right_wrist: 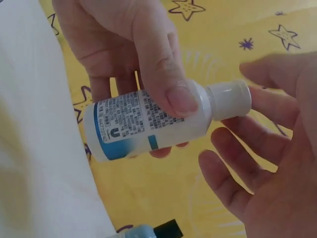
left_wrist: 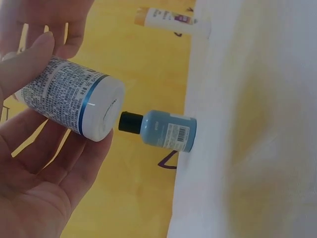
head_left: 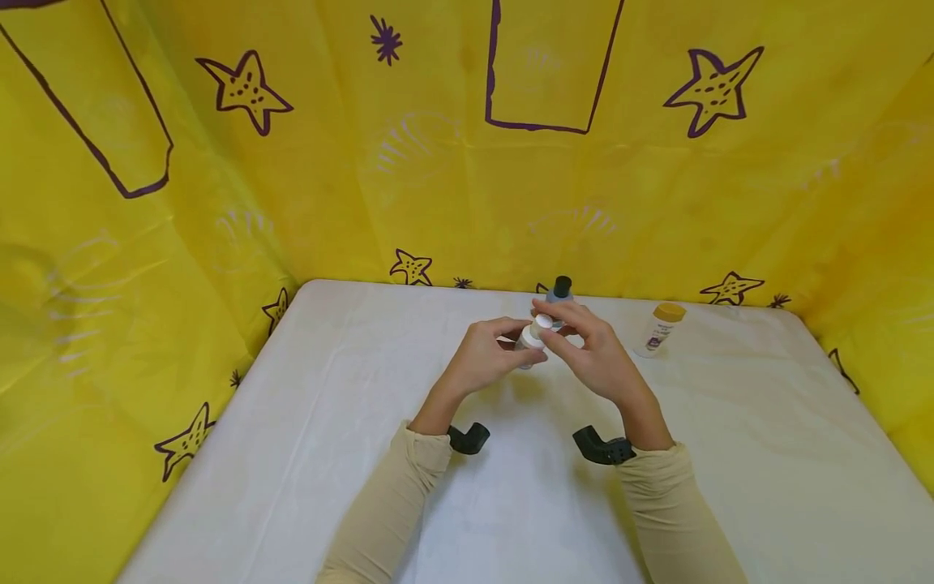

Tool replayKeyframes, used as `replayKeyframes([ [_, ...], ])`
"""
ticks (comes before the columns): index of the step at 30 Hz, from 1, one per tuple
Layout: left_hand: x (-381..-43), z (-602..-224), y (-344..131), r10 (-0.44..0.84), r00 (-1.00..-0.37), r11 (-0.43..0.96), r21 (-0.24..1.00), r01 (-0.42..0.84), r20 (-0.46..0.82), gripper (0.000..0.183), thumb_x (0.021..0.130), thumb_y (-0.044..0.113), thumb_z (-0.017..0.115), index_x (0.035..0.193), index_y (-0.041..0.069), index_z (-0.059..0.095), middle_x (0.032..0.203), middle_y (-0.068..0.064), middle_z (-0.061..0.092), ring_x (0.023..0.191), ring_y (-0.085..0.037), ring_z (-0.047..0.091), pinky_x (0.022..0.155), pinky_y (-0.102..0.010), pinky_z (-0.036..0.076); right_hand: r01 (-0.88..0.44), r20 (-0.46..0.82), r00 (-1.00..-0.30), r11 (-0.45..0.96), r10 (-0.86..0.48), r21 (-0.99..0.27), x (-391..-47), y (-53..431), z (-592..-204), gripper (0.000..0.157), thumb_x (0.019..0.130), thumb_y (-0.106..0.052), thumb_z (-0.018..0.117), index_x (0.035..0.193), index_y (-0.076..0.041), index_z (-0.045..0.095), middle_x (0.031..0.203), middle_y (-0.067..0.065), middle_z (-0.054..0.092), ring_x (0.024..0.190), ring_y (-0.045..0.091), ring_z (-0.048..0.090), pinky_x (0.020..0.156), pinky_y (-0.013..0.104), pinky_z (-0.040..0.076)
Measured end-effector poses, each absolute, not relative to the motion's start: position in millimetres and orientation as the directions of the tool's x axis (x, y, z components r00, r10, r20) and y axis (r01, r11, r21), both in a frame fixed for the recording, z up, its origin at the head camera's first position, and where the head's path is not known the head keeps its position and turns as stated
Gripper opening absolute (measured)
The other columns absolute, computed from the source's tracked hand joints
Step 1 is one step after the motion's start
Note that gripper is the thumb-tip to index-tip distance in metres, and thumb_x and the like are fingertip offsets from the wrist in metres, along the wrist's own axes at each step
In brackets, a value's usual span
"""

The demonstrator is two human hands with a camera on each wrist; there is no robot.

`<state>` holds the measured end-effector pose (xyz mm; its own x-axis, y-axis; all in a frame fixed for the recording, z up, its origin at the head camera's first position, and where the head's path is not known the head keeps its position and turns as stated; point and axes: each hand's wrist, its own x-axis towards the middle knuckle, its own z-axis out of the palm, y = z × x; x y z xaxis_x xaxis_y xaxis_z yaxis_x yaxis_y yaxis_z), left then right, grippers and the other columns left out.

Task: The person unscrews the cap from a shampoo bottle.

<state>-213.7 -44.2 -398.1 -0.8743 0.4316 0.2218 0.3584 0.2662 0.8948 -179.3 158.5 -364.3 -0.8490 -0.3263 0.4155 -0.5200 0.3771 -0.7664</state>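
Note:
A small white bottle [head_left: 530, 341] with a printed label and a blue band is held tilted above the table. My left hand [head_left: 487, 350] grips its body; in the right wrist view the left thumb [right_wrist: 181, 99] presses the label side. The white cap [right_wrist: 230, 100] points toward my right hand [head_left: 587, 349]. That hand's fingers are spread around the cap, and a gap shows between its thumb and the cap in the right wrist view. Whether another finger touches the cap, I cannot tell. In the left wrist view the white bottle's base [left_wrist: 105, 109] faces the camera.
Behind the hands stands a blue bottle [left_wrist: 168, 130] with a black cap. A white bottle [head_left: 660, 331] with a yellow cap is farther right. Both are on the white-covered table [head_left: 328, 389]. Yellow cloth [head_left: 438, 195] with drawn stars encloses the back and sides.

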Motion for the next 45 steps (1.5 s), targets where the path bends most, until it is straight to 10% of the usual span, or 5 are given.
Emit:
replayKeyframes([
  [11, -212, -401, -42, 0.455, -0.861, 0.290, 0.877, 0.383, 0.226, 0.036, 0.084, 0.037, 0.085, 0.118, 0.028, 0.076, 0.114, 0.012, 0.076, 0.098, -0.008, 0.068, 0.091, -0.026, 0.058, -0.412, 0.376, -0.910, 0.493, -0.176, -0.767, -179, 151, -365, 0.044, 0.090, -0.021, 0.080, 0.128, -0.007, 0.064, 0.113, 0.011, 0.064, 0.101, 0.021, 0.058, 0.087, 0.046, 0.055],
  [18, -212, -402, -39, 0.455, -0.862, 0.289, 0.878, 0.382, 0.225, 0.035, 0.084, 0.035, 0.085, 0.117, 0.028, 0.077, 0.108, 0.008, 0.076, 0.090, -0.011, 0.067, 0.091, -0.026, 0.059, -0.454, 0.463, -0.879, 0.508, -0.119, -0.732, -180, 150, -369, 0.029, 0.084, -0.015, 0.084, 0.107, -0.004, 0.070, 0.100, 0.010, 0.067, 0.090, 0.023, 0.062, 0.076, 0.026, 0.054],
  [26, -213, -401, -40, 0.424, -0.882, 0.299, 0.888, 0.350, 0.205, 0.041, 0.084, 0.034, 0.085, 0.122, 0.024, 0.075, 0.118, 0.005, 0.075, 0.101, -0.013, 0.070, 0.087, -0.027, 0.060, -0.535, 0.490, -0.843, 0.438, -0.222, -0.723, -182, 153, -370, 0.031, 0.094, -0.009, 0.074, 0.125, -0.010, 0.072, 0.116, 0.009, 0.070, 0.099, 0.014, 0.061, 0.083, 0.014, 0.053],
  [36, -213, -403, -42, 0.430, -0.877, 0.290, 0.887, 0.359, 0.214, 0.040, 0.083, 0.035, 0.086, 0.121, 0.025, 0.076, 0.116, 0.007, 0.075, 0.100, -0.011, 0.070, 0.089, -0.028, 0.060, -0.477, 0.474, -0.869, 0.487, -0.139, -0.732, -182, 149, -370, 0.040, 0.089, -0.018, 0.081, 0.126, -0.009, 0.069, 0.111, 0.010, 0.067, 0.099, 0.021, 0.061, 0.080, 0.029, 0.055],
  [45, -214, -406, -40, 0.432, -0.876, 0.278, 0.892, 0.356, 0.214, 0.038, 0.083, 0.035, 0.086, 0.119, 0.028, 0.076, 0.114, 0.008, 0.075, 0.099, -0.011, 0.069, 0.089, -0.027, 0.060, -0.422, 0.466, -0.884, 0.513, -0.048, -0.748, -182, 147, -371, 0.030, 0.084, -0.018, 0.085, 0.105, -0.004, 0.070, 0.098, 0.010, 0.065, 0.089, 0.020, 0.060, 0.073, 0.018, 0.049],
])
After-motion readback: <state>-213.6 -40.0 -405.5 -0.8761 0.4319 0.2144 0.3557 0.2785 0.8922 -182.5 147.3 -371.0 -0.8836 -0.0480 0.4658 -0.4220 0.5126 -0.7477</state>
